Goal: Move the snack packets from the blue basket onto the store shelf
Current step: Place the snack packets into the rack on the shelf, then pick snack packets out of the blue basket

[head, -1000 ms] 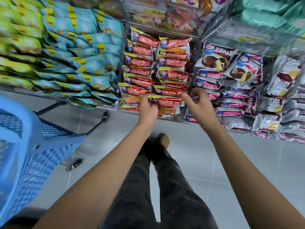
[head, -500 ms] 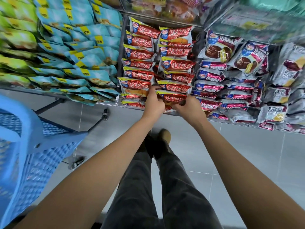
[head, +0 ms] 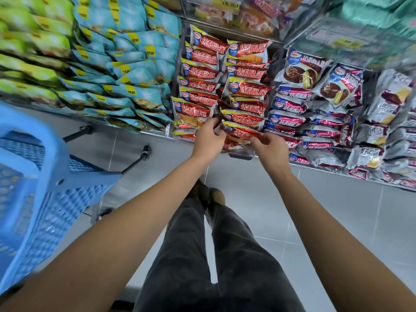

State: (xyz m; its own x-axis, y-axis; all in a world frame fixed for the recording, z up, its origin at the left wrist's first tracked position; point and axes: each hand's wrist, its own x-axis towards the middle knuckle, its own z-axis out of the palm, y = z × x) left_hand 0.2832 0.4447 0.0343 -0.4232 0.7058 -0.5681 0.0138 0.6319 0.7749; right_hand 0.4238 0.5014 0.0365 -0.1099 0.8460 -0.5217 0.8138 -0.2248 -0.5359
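Observation:
Both my hands hold one red snack packet point(head: 242, 133) at the front of the red stack on the store shelf point(head: 242, 156). My left hand point(head: 208, 137) pinches its left end and my right hand point(head: 269, 147) pinches its right end. More red packets point(head: 246, 88) are piled in two columns behind it. The blue basket point(head: 33, 188) stands at the left, apart from both hands; its inside is blurred and I cannot make out what it holds.
Light blue packets point(head: 130, 64) and green packets point(head: 29, 41) fill the shelf to the left. Blue-and-maroon and white packets point(head: 315, 113) lie to the right. The basket's wheeled stand point(head: 144, 153) sits on the grey tiled floor point(head: 326, 212). My legs point(head: 202, 255) are below.
My right hand came in from the right and took the packet's right end. Both hands with the packet have settled at the front of the red stack.

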